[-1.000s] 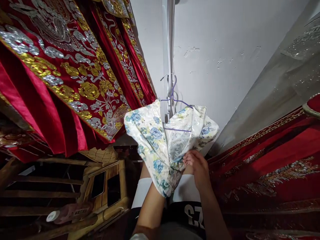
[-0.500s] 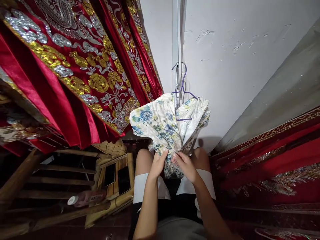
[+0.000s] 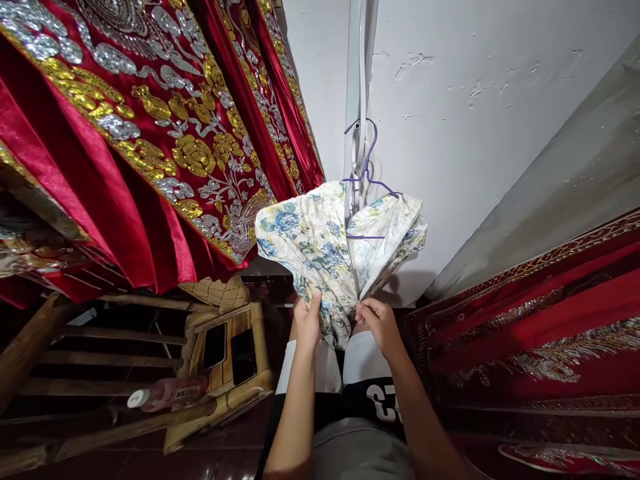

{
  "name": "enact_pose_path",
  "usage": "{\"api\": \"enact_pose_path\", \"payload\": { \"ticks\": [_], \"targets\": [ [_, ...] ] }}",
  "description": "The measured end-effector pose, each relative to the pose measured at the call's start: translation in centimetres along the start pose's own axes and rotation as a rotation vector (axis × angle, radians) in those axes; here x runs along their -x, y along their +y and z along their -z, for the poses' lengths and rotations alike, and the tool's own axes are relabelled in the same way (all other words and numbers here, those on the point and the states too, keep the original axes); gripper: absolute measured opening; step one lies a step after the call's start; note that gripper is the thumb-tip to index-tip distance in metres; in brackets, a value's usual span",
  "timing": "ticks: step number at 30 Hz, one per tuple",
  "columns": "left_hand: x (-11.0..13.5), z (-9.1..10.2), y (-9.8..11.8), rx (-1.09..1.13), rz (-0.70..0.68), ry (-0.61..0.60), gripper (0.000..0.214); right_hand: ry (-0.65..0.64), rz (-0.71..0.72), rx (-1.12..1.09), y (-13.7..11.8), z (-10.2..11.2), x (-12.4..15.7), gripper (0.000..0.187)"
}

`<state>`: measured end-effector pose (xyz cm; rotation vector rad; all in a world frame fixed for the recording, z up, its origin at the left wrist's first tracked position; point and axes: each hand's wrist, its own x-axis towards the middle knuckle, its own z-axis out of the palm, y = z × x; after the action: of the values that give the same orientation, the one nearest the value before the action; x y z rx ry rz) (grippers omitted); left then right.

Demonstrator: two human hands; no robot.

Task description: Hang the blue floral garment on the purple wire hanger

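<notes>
A white garment (image 3: 315, 233) with blue and yellow flowers hangs by a purple hanger (image 3: 371, 150) from a pale vertical strap or pole (image 3: 354, 73) at the wall. Its front is parted at the top, and the hanger's bar shows in the gap. My left hand (image 3: 307, 321) is closed on the garment's lower left side, thumb on top of the cloth. With fingertips pinched together, my right hand (image 3: 379, 321) grips the garment at the bottom of the front opening. The cloth hides some fingertips.
Red cloth with gold and silver sequins (image 3: 195, 153) hangs at left. More red decorated cloth (image 3: 540, 327) is at right. A bamboo seat (image 3: 227, 360) at lower left bears two dark phones (image 3: 243, 357) and a bottle (image 3: 167, 395). Behind stands a white wall (image 3: 450, 147).
My hands have moved apart, the left one to the left and slightly up, the right one slightly right. The garment's lower part is drawn up and the shoulders spread a little wider.
</notes>
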<state>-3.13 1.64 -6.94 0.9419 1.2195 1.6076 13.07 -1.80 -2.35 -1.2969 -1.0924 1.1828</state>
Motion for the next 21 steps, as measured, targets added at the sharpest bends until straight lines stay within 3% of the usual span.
{"api": "enact_pose_path", "payload": {
  "ticks": [2, 4, 6, 9, 12, 15, 18, 21],
  "targets": [
    [0.3, 0.0, -0.5, -0.138, -0.214, 0.233, 0.049, 0.034, -0.018, -0.004, 0.0, 0.2, -0.1, 0.029],
    [1.3, -0.5, -0.9, -0.253, -0.403, 0.321, 0.041, 0.033, -0.017, 0.008, 0.1, 0.3, -0.2, 0.029],
    [2.6, -1.4, -1.3, -0.346, -0.491, 0.134, 0.033, -0.001, -0.016, 0.023, 0.2, 0.4, -0.2, 0.029],
    [4.2, -2.9, -1.5, -0.385, -0.434, -0.223, 0.024, -0.069, -0.018, 0.028, 0.4, 0.5, -0.1, 0.029],
    [4.5, -3.8, -1.4, -0.363, -0.354, -0.283, 0.017, -0.112, -0.038, 0.04, 0.2, 0.9, -0.1, 0.032],
    [4.2, -4.2, -1.1, -0.398, -0.361, -0.327, 0.019, -0.009, 0.006, -0.014, -1.6, 1.8, -1.3, 0.031],
    [4.2, -4.6, -1.3, -0.429, -0.375, -0.383, 0.019, 0.143, 0.106, -0.118, -5.5, 2.4, -4.1, 0.03],
    [4.8, -5.1, -2.1, -0.452, -0.373, -0.396, 0.019, 0.121, 0.214, -0.186, -10.8, 2.4, -7.1, 0.033]
  ]
}}
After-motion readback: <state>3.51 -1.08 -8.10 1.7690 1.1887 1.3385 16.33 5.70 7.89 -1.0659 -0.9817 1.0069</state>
